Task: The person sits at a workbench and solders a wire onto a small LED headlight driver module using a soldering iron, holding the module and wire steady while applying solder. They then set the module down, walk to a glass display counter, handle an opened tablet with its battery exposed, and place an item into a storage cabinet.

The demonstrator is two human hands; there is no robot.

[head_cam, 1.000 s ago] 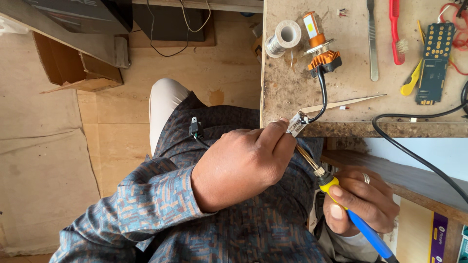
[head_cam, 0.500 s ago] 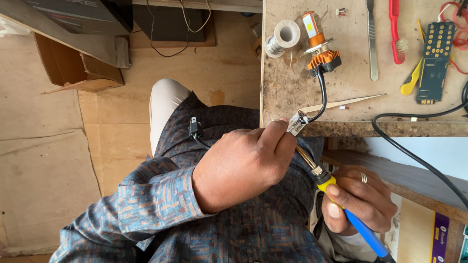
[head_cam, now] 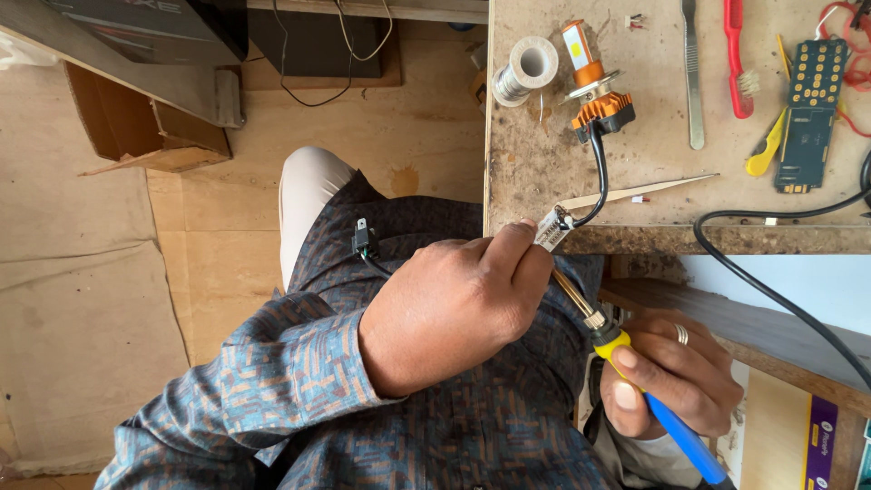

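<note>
Your left hand (head_cam: 454,313) pinches the small metal connector (head_cam: 552,227) at its fingertips, black cable trailing; light, probably fragile. Your right hand (head_cam: 676,377) is closed round the yellow-and-blue soldering iron (head_cam: 635,367); hold its handle only.

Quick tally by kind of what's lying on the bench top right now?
Solder spool: 1
Orange lamp bulb: 1
Tweezers: 1
Red toothbrush: 1
Circuit board: 1
Yellow tool: 1
Total: 6
</note>
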